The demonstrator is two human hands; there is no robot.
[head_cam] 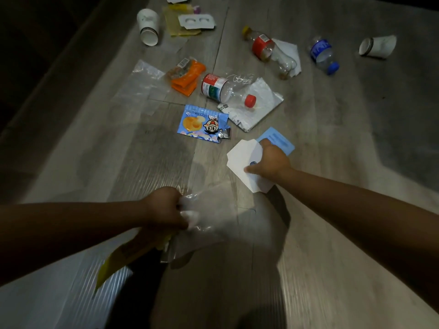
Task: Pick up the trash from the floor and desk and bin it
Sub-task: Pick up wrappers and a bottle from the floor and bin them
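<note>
Where the hands work: wood floor (332,210), litter strewn ahead.
Left hand (164,210): clenched round clear plastic wrap (202,217), yellow packet (118,260) beneath.
Right hand (273,160): pinching white paper (242,157), blue card (280,140) just beyond.
Nearby: blue snack wrapper (199,123), red-capped bottle (225,90), paper cup (148,27) farther off.

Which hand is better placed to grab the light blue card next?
Right. The right hand, holding white paper, sits right beside the light blue card; the left hand is farther back, gripping clear plastic.
</note>
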